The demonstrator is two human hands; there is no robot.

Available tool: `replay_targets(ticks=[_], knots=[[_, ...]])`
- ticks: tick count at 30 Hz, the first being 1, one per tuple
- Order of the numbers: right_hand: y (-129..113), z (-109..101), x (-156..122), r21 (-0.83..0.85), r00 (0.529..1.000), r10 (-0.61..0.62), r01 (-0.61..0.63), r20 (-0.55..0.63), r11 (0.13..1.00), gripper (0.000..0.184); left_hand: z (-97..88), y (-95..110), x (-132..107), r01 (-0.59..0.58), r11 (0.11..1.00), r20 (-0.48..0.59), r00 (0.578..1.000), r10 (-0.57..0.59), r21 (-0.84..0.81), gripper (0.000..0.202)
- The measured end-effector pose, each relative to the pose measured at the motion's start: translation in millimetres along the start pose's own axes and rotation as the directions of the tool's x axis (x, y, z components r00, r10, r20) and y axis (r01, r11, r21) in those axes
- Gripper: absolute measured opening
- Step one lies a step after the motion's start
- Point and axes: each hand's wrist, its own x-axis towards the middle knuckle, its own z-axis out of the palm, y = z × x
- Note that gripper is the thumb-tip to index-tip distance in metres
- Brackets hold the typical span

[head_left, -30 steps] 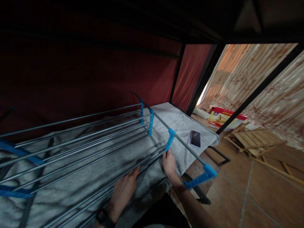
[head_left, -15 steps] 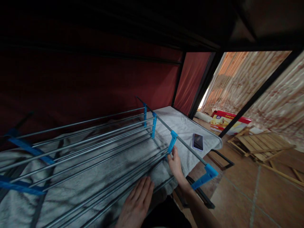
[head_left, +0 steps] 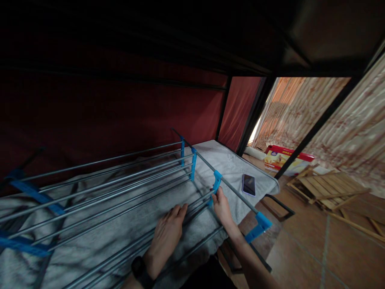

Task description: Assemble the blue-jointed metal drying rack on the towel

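A drying rack of grey metal rods (head_left: 126,192) with blue plastic end pieces lies across the grey fabric surface. My right hand (head_left: 221,204) is closed around the lower part of a blue plastic bracket (head_left: 217,180), where rod ends meet it. To its left, my left hand (head_left: 170,226), with a black watch (head_left: 140,269) on the wrist, has its fingers bent over one metal rod (head_left: 197,204); the thumb is hidden. A long rod (head_left: 237,192) runs through the tops of the blue brackets, with another blue end piece (head_left: 259,226) near my right forearm.
A phone (head_left: 248,184) lies on the grey fabric (head_left: 231,160) right of the rack. Black frame posts (head_left: 255,112) and a dark red cloth (head_left: 192,116) enclose the space. On the tiled floor are a red-and-yellow box (head_left: 285,158) and a folded wooden slatted piece (head_left: 333,186).
My left hand has moved up and forward, from lying flat over the rods to bending over one. My right hand now wraps the bracket more closely, and the bracket tilts differently. The view has shifted slightly.
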Motion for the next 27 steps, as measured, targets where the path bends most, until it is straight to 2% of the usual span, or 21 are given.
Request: replay_targets(ticks=[5,12,19,27], knots=[[-7,1,0,-0.023,0.999,0.026,-0.026,-0.032,0.999,0.035,8.6,2,-2,0.012,0.999,0.009,1.0,-0.012,0.038,0.064],[-8,5,-1,-0.051,0.995,0.066,-0.07,-0.07,0.996,0.023,-1.0,2,0,0.027,1.0,0.005,1.0,-0.027,0.005,0.061],[-11,11,-6,-0.147,0.989,0.061,-0.081,-0.136,0.986,0.018,2.4,-2,-1,0.038,0.999,0.0,0.999,-0.038,-0.013,0.062],[-15,14,-12,-0.16,0.989,0.048,-0.07,-0.139,0.985,0.013,-4.2,-8,-1,0.046,0.997,0.025,0.999,-0.044,-0.064,0.057]])
